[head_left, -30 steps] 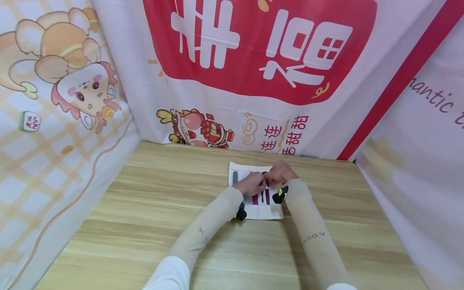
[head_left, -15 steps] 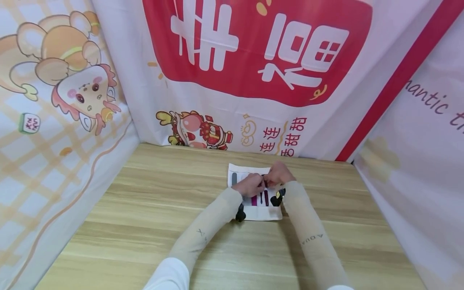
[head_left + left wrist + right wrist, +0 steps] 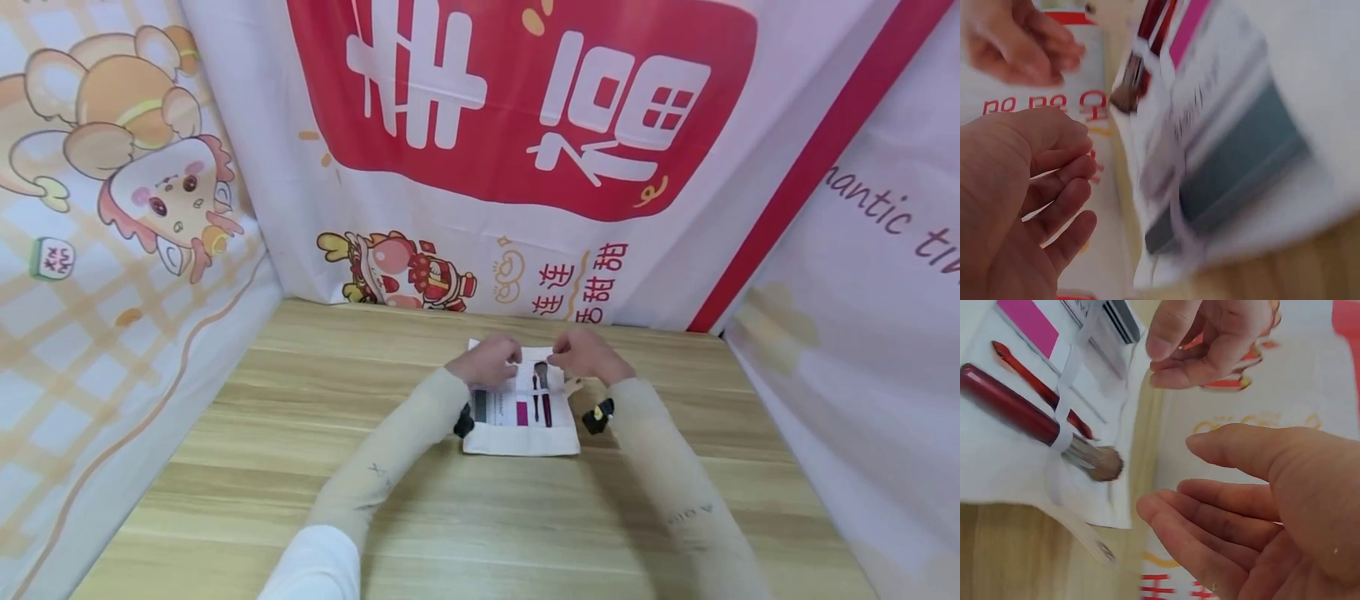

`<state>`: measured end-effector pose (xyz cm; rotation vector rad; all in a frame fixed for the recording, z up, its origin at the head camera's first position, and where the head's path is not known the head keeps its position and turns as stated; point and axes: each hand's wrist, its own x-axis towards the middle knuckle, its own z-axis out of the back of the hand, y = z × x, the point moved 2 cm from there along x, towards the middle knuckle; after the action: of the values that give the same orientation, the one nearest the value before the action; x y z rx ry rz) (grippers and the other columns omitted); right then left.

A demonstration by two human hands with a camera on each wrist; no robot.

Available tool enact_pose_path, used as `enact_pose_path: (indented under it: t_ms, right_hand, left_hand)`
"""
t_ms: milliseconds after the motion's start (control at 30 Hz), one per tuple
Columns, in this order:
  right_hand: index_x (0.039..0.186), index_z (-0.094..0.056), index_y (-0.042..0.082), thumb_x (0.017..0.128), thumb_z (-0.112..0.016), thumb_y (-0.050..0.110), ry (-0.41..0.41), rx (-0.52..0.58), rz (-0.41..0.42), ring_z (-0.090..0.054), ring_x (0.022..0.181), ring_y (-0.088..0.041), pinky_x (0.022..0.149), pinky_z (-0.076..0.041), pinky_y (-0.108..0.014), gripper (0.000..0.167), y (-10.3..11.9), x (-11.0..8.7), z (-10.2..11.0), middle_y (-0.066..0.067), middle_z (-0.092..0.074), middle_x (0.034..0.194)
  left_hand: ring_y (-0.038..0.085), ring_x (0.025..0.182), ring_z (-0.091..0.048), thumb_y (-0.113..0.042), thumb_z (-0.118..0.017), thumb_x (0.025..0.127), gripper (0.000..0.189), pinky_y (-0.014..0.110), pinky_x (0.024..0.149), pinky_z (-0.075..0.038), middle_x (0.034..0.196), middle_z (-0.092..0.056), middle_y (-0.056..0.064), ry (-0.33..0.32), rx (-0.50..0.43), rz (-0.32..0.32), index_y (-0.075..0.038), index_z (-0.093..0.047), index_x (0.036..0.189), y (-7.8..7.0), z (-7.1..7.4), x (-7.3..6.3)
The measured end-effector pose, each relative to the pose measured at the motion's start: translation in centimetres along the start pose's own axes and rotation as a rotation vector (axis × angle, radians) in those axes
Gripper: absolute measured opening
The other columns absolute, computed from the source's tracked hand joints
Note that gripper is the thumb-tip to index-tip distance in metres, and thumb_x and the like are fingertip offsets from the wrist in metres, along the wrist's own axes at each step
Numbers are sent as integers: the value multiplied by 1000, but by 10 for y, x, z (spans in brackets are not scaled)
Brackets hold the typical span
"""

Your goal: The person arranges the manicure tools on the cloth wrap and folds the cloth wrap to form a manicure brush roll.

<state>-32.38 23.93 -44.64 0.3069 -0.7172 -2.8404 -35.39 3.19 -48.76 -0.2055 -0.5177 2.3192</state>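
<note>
A white cloth brush roll [image 3: 522,442] lies unfolded on the table. Under its elastic strap [image 3: 1067,400] sit a makeup brush [image 3: 1013,405] with a dark red handle and a thinner red tool [image 3: 1029,375]. Beside them are a magenta-ended flat piece [image 3: 1032,325] and a dark grey flat piece [image 3: 1241,162]. My left hand [image 3: 489,360] hovers over the far left part of the roll, fingers relaxed and holding nothing. Near the far right edge is my right hand [image 3: 588,354], its fingers loosely bent and apart from the thumb, also with nothing in them.
The wooden table [image 3: 450,517] ends at a hanging cloth backdrop [image 3: 502,192] just beyond the roll. Printed cloths also hang at the left and right. A beige tab [image 3: 1079,534] sticks out from the roll's side.
Both hands were close together over the brushes. They have now parted, the left moving left and away from the brushes, which lie exposed under the strap.
</note>
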Motion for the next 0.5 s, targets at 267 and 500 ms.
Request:
enact_pose_path:
  t_ms: [267,500]
  right_hand:
    - [128,-68,-1,102,-69,27,29,-160,167,-71,113,-32,99,-59,-49,38,25,-82,3,-18,-73,126]
    - [164,-31,1,105,-62,46,119,-281,124,-34,157,-42,126,-32,-58,80,35,-136,-36,-24,-33,170]
  left_hand:
    - [33,158,-35,-39,-59,107,63,52,129,-29,168,-41,13,64,283,53,-6,-43,159,48,19,-37]
    - [36,164,-20,-58,-47,107,84,60,131,-19,176,-20,15,133,294,25,-4,-24,167,64,22,-51]
